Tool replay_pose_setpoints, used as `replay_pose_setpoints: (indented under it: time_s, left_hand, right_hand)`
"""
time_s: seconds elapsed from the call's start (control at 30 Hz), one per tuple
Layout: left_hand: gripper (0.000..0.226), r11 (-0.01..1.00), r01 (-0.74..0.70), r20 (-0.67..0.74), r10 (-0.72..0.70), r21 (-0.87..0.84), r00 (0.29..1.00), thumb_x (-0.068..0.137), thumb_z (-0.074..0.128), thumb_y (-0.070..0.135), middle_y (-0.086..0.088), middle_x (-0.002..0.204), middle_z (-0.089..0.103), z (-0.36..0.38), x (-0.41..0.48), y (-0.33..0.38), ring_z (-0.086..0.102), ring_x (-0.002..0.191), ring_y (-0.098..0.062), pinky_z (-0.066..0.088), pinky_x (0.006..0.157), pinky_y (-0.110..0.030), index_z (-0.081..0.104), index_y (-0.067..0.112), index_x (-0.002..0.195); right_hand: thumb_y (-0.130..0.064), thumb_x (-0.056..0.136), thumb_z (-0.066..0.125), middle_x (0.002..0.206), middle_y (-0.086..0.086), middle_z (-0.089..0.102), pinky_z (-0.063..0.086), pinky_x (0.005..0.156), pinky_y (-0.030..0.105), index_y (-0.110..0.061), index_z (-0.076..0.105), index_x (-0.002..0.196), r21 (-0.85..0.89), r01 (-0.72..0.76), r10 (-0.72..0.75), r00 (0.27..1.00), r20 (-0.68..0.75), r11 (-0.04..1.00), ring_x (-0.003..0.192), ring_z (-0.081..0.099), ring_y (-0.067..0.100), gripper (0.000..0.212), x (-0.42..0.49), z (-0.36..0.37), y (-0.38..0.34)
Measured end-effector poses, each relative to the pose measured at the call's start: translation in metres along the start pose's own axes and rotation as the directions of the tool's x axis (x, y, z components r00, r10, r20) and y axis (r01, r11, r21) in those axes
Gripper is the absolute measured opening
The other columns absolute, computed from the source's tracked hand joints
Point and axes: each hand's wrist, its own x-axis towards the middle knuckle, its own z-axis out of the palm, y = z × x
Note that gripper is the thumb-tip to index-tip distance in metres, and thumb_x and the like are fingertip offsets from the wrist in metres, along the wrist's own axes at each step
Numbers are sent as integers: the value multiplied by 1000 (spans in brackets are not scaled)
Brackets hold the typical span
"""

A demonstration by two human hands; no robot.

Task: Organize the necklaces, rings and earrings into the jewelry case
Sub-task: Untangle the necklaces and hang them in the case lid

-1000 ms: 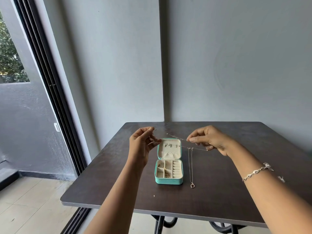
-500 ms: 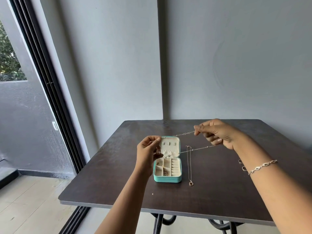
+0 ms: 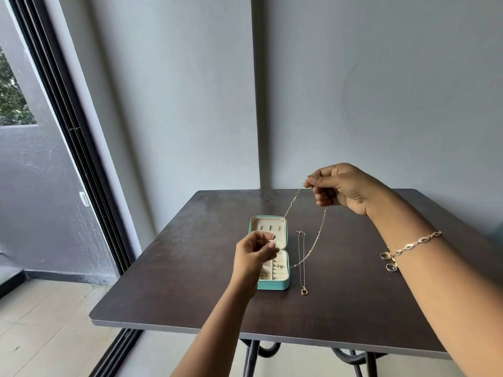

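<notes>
a dark wooden table (image 3: 353,308) stands in a grey-walled corner beside a sliding glass door. the right hand (image 3: 345,189) is raised over the far side, thumb and forefinger clamped on a beaded chain necklace (image 3: 291,203). its two strands hang down, one into the base of the open teal jewelry case (image 3: 272,285), the other toward the lid. the left hand (image 3: 251,254) hovers over the case with its fingertips pinched together, seemingly on the chain's end, though that is too fine to be sure. the chain looks feather-light, limp and tangle-prone, so it is best held by its ends and lowered slowly. a pendant necklace (image 3: 300,262) lies just beside the case, and rings (image 3: 389,262) sit near the right wrist.
</notes>
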Motion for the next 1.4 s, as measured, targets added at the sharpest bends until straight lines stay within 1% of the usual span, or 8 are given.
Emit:
replay_pose_setpoints:
  time_s: [0.37,0.63,0.73,0.83,0.97,1.17,1.3,1.4]
  left_hand:
    - [23,996,50,31,-53,80,998,79,60,-12,4,56,60,12,-12,-17,54,56,-9,47,63,-23,61,8,67]
    - [23,996,86,14,-86,9,996,79,60,-12,3,53,59,30,-28,-22,55,51,-12,50,56,-24,55,7,68]
    - [25,999,44,-4,-44,25,999,78,61,-14,1,53,55,40,-38,-29,53,47,-13,51,50,-25,48,7,72]
    - [23,993,-13,-7,14,117,1000,79,64,-9,3,54,53,49,-48,-37,52,49,-14,51,53,-30,50,9,72]
    - [26,940,-141,11,144,312,989,80,66,1,4,56,52,59,-58,-41,52,50,-12,47,53,-23,48,17,69]
    - [33,849,-188,82,169,494,982,77,69,12,17,61,58,60,-52,-61,54,54,-3,47,57,-23,55,36,60]
    - [19,832,-166,140,107,530,984,73,71,19,11,68,59,61,-46,-70,56,63,-4,48,64,-22,61,34,66]
    - [3,769,-206,208,97,605,973,77,70,15,15,73,54,62,-41,-73,55,72,-3,45,70,-19,68,17,77]
  right_hand:
    - [-7,85,58,45,-3,56,51,48,18,-2,63,74,-35,85,-86,996,-23,996,41,52,9,13,-2,2,-37]
    - [5,84,55,50,2,61,54,51,21,1,63,76,-68,9,-9,1000,-10,998,45,58,11,12,8,-11,-37]
    - [8,84,54,57,7,60,56,52,24,0,62,75,-172,-38,33,999,-32,984,47,58,13,14,17,-21,-33]
    - [9,84,55,65,11,57,56,54,24,0,63,75,-310,-61,42,997,-68,949,52,56,16,15,29,-31,-24]
    - [9,84,54,67,13,56,53,51,20,-1,62,72,-407,-80,43,994,-99,910,57,53,19,17,46,-39,-1]
    - [7,84,56,65,9,59,46,44,14,4,64,82,-498,-85,26,992,-124,863,45,55,6,10,71,-48,46]
    - [6,84,56,64,7,60,43,43,12,-2,64,75,-524,-102,32,989,-141,846,54,54,12,14,85,-51,76]
    - [5,84,55,63,6,58,44,45,13,4,65,83,-518,-119,38,986,-163,847,54,52,13,10,95,-51,95]
